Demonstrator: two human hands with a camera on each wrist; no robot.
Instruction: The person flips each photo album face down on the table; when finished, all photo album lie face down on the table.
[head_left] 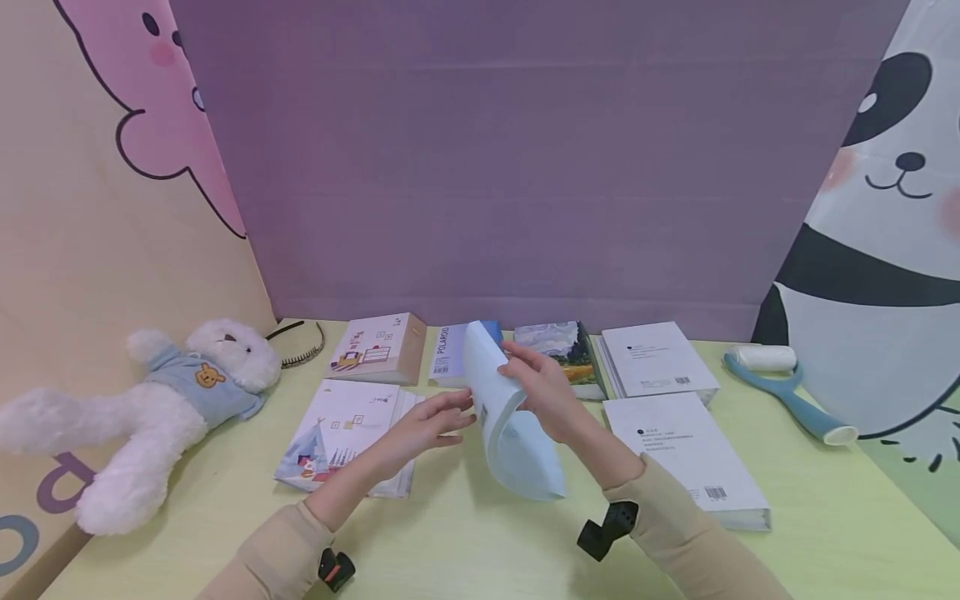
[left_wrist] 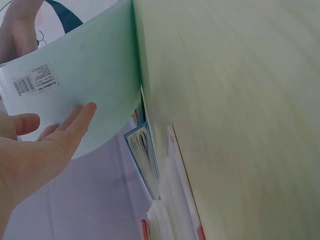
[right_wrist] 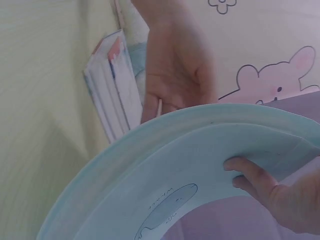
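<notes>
A floppy pale blue sheet-like item [head_left: 498, 417] bends in a curve above the middle of the table. It bears a barcode sticker [left_wrist: 36, 80] on one face and a small whale drawing [right_wrist: 170, 207] on the other. My right hand [head_left: 546, 387] grips its upper edge, the thumb [right_wrist: 240, 164] lying on the whale-drawing face. Beside the sticker face, my left hand [head_left: 427, 429] has its fingers loosely extended. Whether those fingertips touch the surface, I cannot tell.
Thick books lie in two groups, including a tent-pictured book [head_left: 345, 417] at left and a white book [head_left: 686, 458] at right. Behind are a Polaroid box [head_left: 446, 350] and a landscape-covered book [head_left: 573, 358]. A plush toy [head_left: 195, 383], headband [head_left: 303, 354] and blue-handled lint roller [head_left: 787, 392] lie outward.
</notes>
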